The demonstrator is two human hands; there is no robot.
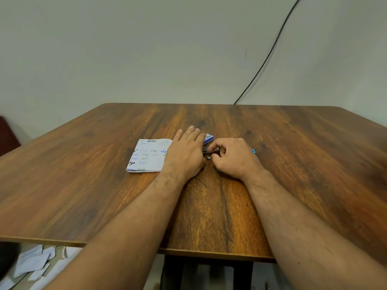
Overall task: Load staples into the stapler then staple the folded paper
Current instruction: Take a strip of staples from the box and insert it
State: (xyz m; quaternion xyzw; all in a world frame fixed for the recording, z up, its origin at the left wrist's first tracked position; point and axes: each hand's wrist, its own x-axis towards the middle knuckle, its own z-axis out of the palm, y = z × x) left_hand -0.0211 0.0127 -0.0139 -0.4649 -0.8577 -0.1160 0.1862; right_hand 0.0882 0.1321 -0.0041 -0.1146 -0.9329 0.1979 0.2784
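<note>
Two hands at work on one tabletop (230, 206), logged as I see them from the head view.

Item 1: left hand (186, 152). Lies flat, palm down, fingers stretched out, its heel over the right edge of the paper. Fingertips reach the small blue box. I see nothing gripped in it.

Item 2: right hand (234, 158). Curled, fingertips pinched on a small metal part (209, 150) between the two hands. I take this for the stapler or its staple channel, but most of it is hidden, so I cannot say for sure.

Item 3: folded paper (148, 154). White, covered with handwritten words in several inks, flat on the tabletop, just left of the metal part.

Item 4: small blue box (209, 138). Probably the staple box; lies just beyond the left fingertips.

Item 5: tiny grey bit (208, 157). On the wood just below the metal part; possibly a piece of a staple strip.

Item 6: blue object (253, 151). Only a sliver shows behind the right hand; unidentified.

Step in hand, my judgement: loading staples, not yet stapling. The next move calls for seating the strip squarely, closing the stapler, then sliding the paper's edge into its mouth.
</note>
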